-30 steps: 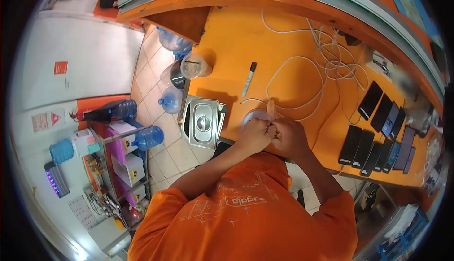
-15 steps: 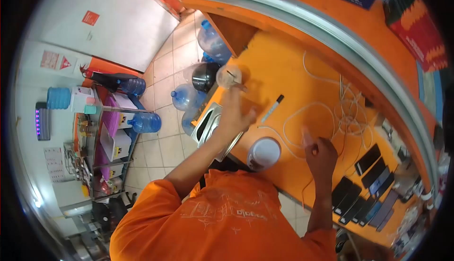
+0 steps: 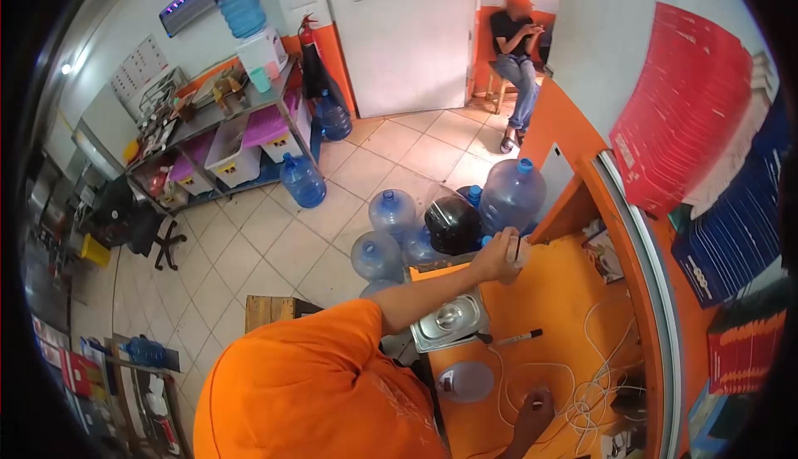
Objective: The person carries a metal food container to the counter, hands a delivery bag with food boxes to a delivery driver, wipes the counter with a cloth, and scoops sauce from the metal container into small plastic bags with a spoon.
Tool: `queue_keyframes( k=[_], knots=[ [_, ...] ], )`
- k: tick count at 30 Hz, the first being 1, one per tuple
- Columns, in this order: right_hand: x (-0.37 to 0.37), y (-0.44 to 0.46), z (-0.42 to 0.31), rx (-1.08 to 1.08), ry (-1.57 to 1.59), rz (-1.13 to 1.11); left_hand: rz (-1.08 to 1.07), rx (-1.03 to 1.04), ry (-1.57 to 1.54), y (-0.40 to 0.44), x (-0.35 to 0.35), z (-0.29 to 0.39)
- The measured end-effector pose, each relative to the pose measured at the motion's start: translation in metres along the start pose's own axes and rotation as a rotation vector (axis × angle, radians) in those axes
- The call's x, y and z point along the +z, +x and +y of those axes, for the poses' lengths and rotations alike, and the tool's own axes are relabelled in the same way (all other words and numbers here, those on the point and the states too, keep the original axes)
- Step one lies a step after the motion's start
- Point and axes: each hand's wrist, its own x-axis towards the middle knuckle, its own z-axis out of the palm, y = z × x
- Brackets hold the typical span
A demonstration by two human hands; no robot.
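My left hand (image 3: 497, 259) is stretched out to the far left end of the orange counter (image 3: 553, 288). It is closed around a clear plastic cup (image 3: 519, 261) with a dark straw. My right hand (image 3: 534, 417) is over the counter near the white cable (image 3: 588, 397), its fingers curled; what they hold, if anything, I cannot make out. Between my arms are a steel pan with a lid (image 3: 449, 319), a round pale-lidded container (image 3: 467, 382) and a marker with a black cap (image 3: 520, 337).
Several blue water jugs (image 3: 392, 209) and a black helmet (image 3: 453, 224) stand beside the counter's end. A seated person (image 3: 517, 39) is by the door (image 3: 399, 51). Red booklets (image 3: 677, 101) and blue booklets (image 3: 736, 218) line the ledge at right. A shelf (image 3: 241, 114) stands along the wall.
The view has swung left and up, bringing the floor, door and seated person into sight. My left hand has gone from reaching by the cup to gripping it. My right hand stays curled.
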Motion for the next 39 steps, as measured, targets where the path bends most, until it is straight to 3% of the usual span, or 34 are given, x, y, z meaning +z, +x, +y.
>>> queue_keyframes(
  k=[3, 5, 6, 9, 11, 17, 18, 19, 20, 22, 24, 27, 30, 33, 39],
  knots=[
    [0.003, 0.003, -0.023, 0.049, 0.028, 0.046, 0.005, -0.078, -0.028, 0.015, -0.05, -0.018],
    [0.01, 0.01, -0.04, 0.054, -0.024, 0.051, 0.129, 0.001, 0.02, 0.021, -0.101, -0.03],
    [0.015, 0.013, -0.053, 0.04, -0.025, 0.046, 0.107, -0.006, -0.073, 0.025, -0.128, -0.05],
    [0.04, 0.024, -0.109, 0.024, 0.002, -0.071, 0.211, -0.192, 0.033, 0.032, -0.21, -0.119],
    [0.06, 0.025, -0.175, 0.004, 0.017, -0.122, 0.321, -0.128, 0.117, 0.027, -0.274, -0.178],
    [0.189, -0.017, -0.298, -0.049, 0.113, -0.211, 0.446, -0.436, 0.315, 0.003, -0.487, -0.306],
    [0.225, -0.026, -0.292, -0.049, 0.088, -0.21, 0.53, -0.215, 0.389, -0.002, -0.517, -0.355],
    [0.265, -0.035, -0.293, -0.088, 0.157, -0.197, 0.531, -0.435, 0.394, 0.002, -0.549, -0.367],
    [0.299, -0.039, -0.297, -0.122, 0.209, -0.207, 0.58, -0.347, 0.397, 0.002, -0.579, -0.408],
    [0.355, -0.056, -0.324, 0.041, 0.066, -0.348, 0.581, -0.355, 0.4, -0.017, -0.622, -0.455],
    [0.388, -0.066, -0.368, 0.172, 0.053, -0.58, 0.745, -0.384, 0.49, 0.005, -0.685, -0.46],
    [0.441, -0.091, -0.295, 0.522, 0.151, -0.797, 0.761, -0.347, 0.481, 0.033, -0.774, -0.51],
    [0.457, -0.09, -0.292, 0.71, 0.062, -0.817, 0.782, -0.413, 0.6, 0.065, -0.848, -0.558],
    [0.469, -0.083, -0.297, 0.853, 0.003, -0.766, 0.861, -0.33, 0.694, 0.095, -0.909, -0.598],
    [0.467, -0.084, -0.307, 1.036, -0.109, -0.648, 0.807, -0.448, 0.763, 0.115, -0.99, -0.722]
  ],
)
